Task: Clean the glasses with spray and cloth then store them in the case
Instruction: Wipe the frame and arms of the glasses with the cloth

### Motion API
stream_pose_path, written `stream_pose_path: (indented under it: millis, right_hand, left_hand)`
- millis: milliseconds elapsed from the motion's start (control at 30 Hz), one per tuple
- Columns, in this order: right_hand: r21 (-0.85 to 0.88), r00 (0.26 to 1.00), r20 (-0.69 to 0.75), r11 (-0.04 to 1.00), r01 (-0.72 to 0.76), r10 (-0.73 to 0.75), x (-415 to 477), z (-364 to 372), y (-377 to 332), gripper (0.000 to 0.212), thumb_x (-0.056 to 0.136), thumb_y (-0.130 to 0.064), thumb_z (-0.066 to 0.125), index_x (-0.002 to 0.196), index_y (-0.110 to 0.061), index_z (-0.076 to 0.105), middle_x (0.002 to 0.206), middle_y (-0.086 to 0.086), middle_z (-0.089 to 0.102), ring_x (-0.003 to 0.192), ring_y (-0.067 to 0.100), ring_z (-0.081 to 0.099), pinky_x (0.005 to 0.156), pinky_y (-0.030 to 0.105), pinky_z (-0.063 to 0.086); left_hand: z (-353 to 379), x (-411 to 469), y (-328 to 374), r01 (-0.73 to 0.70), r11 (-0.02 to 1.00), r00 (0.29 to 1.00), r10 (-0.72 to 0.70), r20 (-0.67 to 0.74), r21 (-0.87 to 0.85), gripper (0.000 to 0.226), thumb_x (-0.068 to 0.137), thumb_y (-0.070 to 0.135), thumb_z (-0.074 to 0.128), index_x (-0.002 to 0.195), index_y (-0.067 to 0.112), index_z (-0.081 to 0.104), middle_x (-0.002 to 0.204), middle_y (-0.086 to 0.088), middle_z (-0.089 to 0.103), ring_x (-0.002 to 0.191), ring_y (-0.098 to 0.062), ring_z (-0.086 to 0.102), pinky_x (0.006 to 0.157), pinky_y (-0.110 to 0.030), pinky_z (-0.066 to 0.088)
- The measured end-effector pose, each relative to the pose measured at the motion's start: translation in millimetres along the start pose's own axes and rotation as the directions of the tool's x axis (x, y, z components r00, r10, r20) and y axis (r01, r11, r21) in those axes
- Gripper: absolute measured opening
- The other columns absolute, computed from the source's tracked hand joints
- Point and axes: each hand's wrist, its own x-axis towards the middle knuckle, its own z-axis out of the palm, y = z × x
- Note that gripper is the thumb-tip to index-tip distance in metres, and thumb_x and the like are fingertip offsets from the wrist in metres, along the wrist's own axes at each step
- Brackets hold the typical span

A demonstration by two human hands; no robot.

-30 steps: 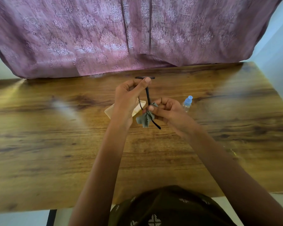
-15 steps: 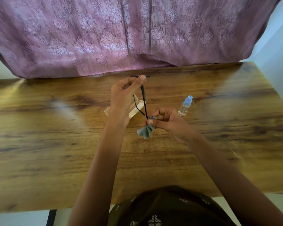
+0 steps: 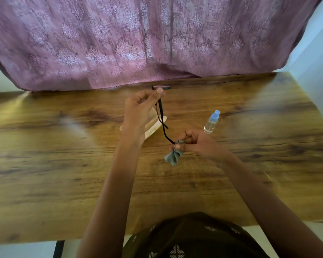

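Note:
My left hand (image 3: pixel 141 108) holds the black-framed glasses (image 3: pixel 160 108) up by the front, above the table's middle. One temple arm runs down and to the right to my right hand (image 3: pixel 198 144). That hand pinches a grey-blue cloth (image 3: pixel 173 155) around the tip of the temple arm, and the cloth's loose end hangs below the fingers. The cream glasses case (image 3: pixel 153 127) lies open on the table, partly hidden behind my left wrist. A small clear spray bottle (image 3: pixel 212 121) with a blue cap stands to the right of the case, just beyond my right hand.
The wooden table (image 3: pixel 63 164) stretches wide on both sides of my arms. A purple patterned curtain (image 3: pixel 138 43) hangs along its far edge. A pale wall (image 3: pixel 317 53) borders the table on the right.
My right hand has slid the cloth down along the temple arm, from near the frame to its tip, moving down and to the right. My left hand keeps the glasses in place.

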Motion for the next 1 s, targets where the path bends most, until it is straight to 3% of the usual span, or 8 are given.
stream_pose_path:
  millis: [100,200,333,433,633,733,900,1000]
  right_hand:
    - [-0.081,0.994,-0.11,0.996,-0.035,0.026,-1,-4,4,0.01,0.085,-0.003,0.07,0.091,-0.007,0.063,0.096,0.01,0.076,0.09,0.021,0.073,0.077,0.027,0.054]
    - [0.016,0.96,-0.268,0.996,0.084,-0.077,-2,-2,-9,0.015,0.084,-0.006,0.07,0.096,-0.002,0.062,0.098,0.006,0.076,0.093,0.02,0.073,0.076,0.023,0.056]
    - [0.268,0.915,-0.36,0.919,0.29,-0.184,3,9,-41,0.015,0.078,-0.014,0.072,0.089,-0.009,0.064,0.098,0.007,0.075,0.091,0.021,0.072,0.078,0.028,0.057]
    - [0.324,0.9,-0.386,0.884,0.338,-0.203,10,18,-59,0.018,0.076,-0.014,0.074,0.091,-0.008,0.065,0.097,0.007,0.074,0.09,0.018,0.071,0.076,0.026,0.056]
    - [0.35,0.921,-0.368,0.898,0.265,-0.129,18,33,-65,0.017,0.077,-0.007,0.074,0.09,-0.005,0.064,0.089,0.008,0.073,0.085,0.019,0.071,0.082,0.033,0.059]
    - [0.316,0.926,-0.355,0.915,0.251,-0.132,17,35,-64,0.012,0.079,-0.006,0.073,0.084,-0.006,0.062,0.09,0.011,0.071,0.086,0.022,0.07,0.086,0.038,0.058]
    - [0.248,0.94,-0.324,0.95,0.191,-0.104,13,34,-56,0.013,0.082,-0.003,0.073,0.083,-0.004,0.059,0.095,0.021,0.07,0.089,0.028,0.069,0.088,0.042,0.057]
    - [0.197,0.955,-0.281,0.968,0.152,-0.093,11,32,-49,0.014,0.081,-0.002,0.074,0.087,0.0,0.062,0.098,0.02,0.072,0.089,0.025,0.07,0.084,0.034,0.058]
  left_hand:
    - [-5,1,2,0.003,1.0,1.0,-0.003,0.019,0.006,0.011,0.08,0.037,0.075,0.078,0.027,0.078,0.095,0.001,0.077,0.107,-0.021,0.067,0.106,-0.046,0.044]
    - [-6,-1,2,0.007,1.0,0.999,-0.008,0.046,0.013,0.009,0.081,0.033,0.075,0.074,0.027,0.078,0.092,0.001,0.077,0.107,-0.022,0.067,0.106,-0.047,0.044]
    - [1,-2,-1,0.017,0.999,0.997,-0.019,0.076,0.033,0.007,0.083,0.026,0.074,0.079,0.022,0.077,0.084,0.005,0.076,0.093,-0.009,0.07,0.091,-0.026,0.051]
    - [6,-4,-4,0.008,1.0,0.995,-0.008,0.103,0.003,0.017,0.086,0.018,0.072,0.092,0.001,0.073,0.077,-0.003,0.073,0.069,-0.008,0.068,0.066,-0.017,0.052]
    - [10,-7,-2,0.005,1.0,0.997,-0.006,0.075,0.015,0.011,0.086,0.022,0.073,0.078,0.014,0.075,0.07,-0.001,0.072,0.064,-0.015,0.064,0.054,-0.022,0.051]
    - [10,-8,-3,0.014,1.0,0.999,-0.014,0.049,0.015,0.013,0.085,0.025,0.073,0.082,0.013,0.074,0.066,0.001,0.07,0.057,-0.008,0.064,0.048,-0.018,0.048]
    - [10,-5,-1,0.048,0.999,0.999,-0.048,-0.002,-0.007,0.011,0.083,0.026,0.075,0.082,0.015,0.075,0.071,0.004,0.067,0.075,-0.012,0.063,0.072,-0.029,0.053]
    - [10,-4,0,0.066,0.997,0.997,-0.067,-0.028,-0.041,0.013,0.084,0.026,0.074,0.081,0.013,0.073,0.078,0.003,0.071,0.086,-0.012,0.068,0.092,-0.033,0.054]
